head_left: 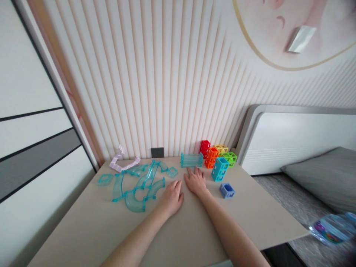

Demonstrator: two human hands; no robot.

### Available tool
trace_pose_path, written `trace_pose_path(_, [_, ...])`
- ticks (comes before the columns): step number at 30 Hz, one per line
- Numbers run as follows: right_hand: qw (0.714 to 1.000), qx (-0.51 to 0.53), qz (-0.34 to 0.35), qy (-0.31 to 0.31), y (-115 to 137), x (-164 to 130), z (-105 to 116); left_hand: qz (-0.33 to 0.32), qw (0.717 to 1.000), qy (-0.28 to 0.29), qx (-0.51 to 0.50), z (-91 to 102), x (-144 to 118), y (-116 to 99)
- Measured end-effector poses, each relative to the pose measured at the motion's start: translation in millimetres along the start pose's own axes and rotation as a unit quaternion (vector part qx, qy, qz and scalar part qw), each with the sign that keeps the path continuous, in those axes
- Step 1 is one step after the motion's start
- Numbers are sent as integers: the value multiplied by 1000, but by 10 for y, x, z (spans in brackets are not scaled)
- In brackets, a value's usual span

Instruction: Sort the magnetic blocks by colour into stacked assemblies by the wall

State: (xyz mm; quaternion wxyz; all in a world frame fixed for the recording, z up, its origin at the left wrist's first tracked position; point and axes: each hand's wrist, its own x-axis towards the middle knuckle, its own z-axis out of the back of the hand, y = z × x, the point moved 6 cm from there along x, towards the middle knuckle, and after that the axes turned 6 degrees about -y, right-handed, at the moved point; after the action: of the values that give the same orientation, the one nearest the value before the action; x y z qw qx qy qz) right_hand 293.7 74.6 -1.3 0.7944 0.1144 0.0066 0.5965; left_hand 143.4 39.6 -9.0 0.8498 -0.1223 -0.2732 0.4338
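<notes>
Tabletop (194, 230): track pieces (139, 185) at the far left; stair piece (124, 163) behind them at the far left corner. Ribbed block (191, 160) at the far edge, middle. Block towers (218, 157) at the far right corner; single cube (227, 190) before them.

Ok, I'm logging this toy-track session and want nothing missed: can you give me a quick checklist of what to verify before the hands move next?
1. Left hand free: ok, flat on the table, holding nothing.
2. Right hand free: ok, flat, fingertips just short of the straight teal track.
3. Curved teal tracks within reach: ok, beside the left hand.
4. Coloured blocks upright: ok, clustered at the wall.
5. Small blue block clear of the edge: ok.
6. Track pieces undamaged: cannot tell.
</notes>
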Motion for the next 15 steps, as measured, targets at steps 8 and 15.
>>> trace_pose_path(8, [1000,-10,-5,23,8,213,-66,-1,1000,10,4,4,6,-28])
trace_pose_path(15, [999,-17,-2,38,19,379,-116,4,1000,13,7,13,0,-33])
